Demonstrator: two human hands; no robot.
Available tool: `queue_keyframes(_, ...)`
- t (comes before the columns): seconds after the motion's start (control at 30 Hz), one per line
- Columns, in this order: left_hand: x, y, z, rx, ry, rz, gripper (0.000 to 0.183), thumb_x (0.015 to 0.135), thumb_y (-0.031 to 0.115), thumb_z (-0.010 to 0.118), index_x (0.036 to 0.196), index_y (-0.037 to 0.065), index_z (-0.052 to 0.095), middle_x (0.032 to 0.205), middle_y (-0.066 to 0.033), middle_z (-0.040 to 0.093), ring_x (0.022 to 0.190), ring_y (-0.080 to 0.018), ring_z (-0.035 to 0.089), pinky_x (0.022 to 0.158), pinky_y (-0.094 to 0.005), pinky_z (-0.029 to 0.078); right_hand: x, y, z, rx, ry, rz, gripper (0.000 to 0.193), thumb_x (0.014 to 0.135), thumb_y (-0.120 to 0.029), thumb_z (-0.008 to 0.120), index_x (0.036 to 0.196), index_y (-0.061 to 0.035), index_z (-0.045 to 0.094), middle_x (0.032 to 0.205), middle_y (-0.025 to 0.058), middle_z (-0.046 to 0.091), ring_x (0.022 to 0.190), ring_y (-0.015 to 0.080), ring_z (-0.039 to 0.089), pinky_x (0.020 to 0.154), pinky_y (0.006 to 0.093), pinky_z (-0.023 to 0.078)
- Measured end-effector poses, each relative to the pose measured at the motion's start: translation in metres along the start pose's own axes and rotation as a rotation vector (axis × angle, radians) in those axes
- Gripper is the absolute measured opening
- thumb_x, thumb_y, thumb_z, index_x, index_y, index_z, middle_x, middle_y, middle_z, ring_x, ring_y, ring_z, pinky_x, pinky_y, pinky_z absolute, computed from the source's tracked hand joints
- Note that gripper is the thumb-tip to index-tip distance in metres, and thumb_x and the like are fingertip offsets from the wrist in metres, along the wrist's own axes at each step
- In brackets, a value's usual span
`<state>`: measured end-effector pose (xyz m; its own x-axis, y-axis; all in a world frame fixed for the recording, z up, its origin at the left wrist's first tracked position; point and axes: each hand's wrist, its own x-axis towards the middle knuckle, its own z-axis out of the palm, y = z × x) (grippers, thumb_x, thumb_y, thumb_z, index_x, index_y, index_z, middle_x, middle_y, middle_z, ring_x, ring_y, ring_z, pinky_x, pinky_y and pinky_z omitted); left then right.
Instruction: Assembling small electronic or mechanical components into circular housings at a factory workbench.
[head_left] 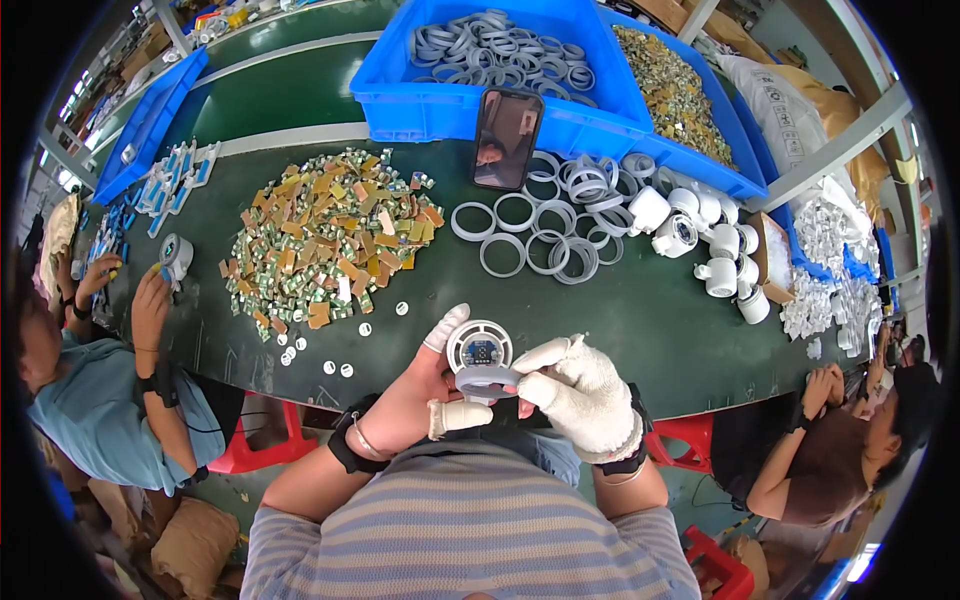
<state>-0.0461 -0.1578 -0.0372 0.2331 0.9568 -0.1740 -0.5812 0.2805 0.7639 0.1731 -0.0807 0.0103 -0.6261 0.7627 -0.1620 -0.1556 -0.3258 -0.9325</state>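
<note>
Close in front of my body, my left hand [400,402] is closed round a round white plastic housing [458,345]. Its thumb and a finger wear white finger covers. Inside the housing's open face a small dark-blue circuit board [482,352] shows. My right hand [590,388], in a white knit glove, pinches a grey plastic ring [488,378]. The ring is tilted just below the housing's face and overlaps its lower edge; whether the two touch I cannot tell. Beyond my hands lie loose grey rings [502,255] and a large heap of small circuit boards [330,235].
White round housings [722,277] cluster at the right. A phone [507,138] leans against a blue bin [410,115] of grey rings. Small white discs [330,368] lie before the board heap. Co-workers sit left [120,400] and right [835,440] along the green table [690,350].
</note>
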Motion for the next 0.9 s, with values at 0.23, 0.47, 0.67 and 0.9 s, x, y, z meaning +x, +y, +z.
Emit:
queue_keyframes(0.23,-0.003,-0.005,-0.002,0.079,-0.023,0.003,0.120,0.084,-0.013,0.078,0.170,0.024,0.002,0.157,-0.0059,0.041,0.138,-0.0221,0.053,0.114,-0.0424,0.048,-0.004,-0.010,-0.002,-0.130,-0.035,-0.020,0.017,0.098,-0.006,0.069,0.114,0.0007,0.066,0.100,0.0122,0.072,0.081,0.0153,0.068,0.072,0.0293,0.056)
queue_keyframes(0.47,-0.005,-0.005,-0.001,0.117,-0.013,-0.010,0.119,0.085,-0.013,0.078,0.170,0.025,0.004,0.156,-0.0055,0.042,0.137,-0.0208,0.054,0.114,-0.0411,0.048,-0.003,-0.015,0.003,-0.254,-0.024,-0.031,0.014,0.098,-0.004,0.071,0.111,-0.0012,0.068,0.095,0.0128,0.074,0.077,0.0151,0.069,0.069,0.0286,0.056)
queue_keyframes(0.67,-0.005,-0.010,-0.003,0.128,-0.009,0.032,0.117,0.084,-0.009,0.081,0.169,0.026,0.009,0.151,-0.0058,0.046,0.133,-0.0221,0.055,0.107,-0.0409,0.052,0.000,-0.021,0.003,-0.279,-0.055,0.046,0.020,0.098,-0.011,0.069,0.114,0.0003,0.069,0.092,0.0080,0.075,0.077,0.0102,0.068,0.068,0.0255,0.054)
queue_keyframes(0.9,-0.005,-0.012,-0.004,0.144,-0.013,0.051,0.117,0.084,-0.007,0.082,0.169,0.026,0.010,0.150,-0.0061,0.047,0.132,-0.0222,0.055,0.106,-0.0400,0.052,0.001,-0.018,0.002,-0.278,-0.061,0.029,0.020,0.098,-0.013,0.070,0.113,-0.0007,0.070,0.091,0.0067,0.075,0.074,0.0097,0.067,0.068,0.0252,0.053)
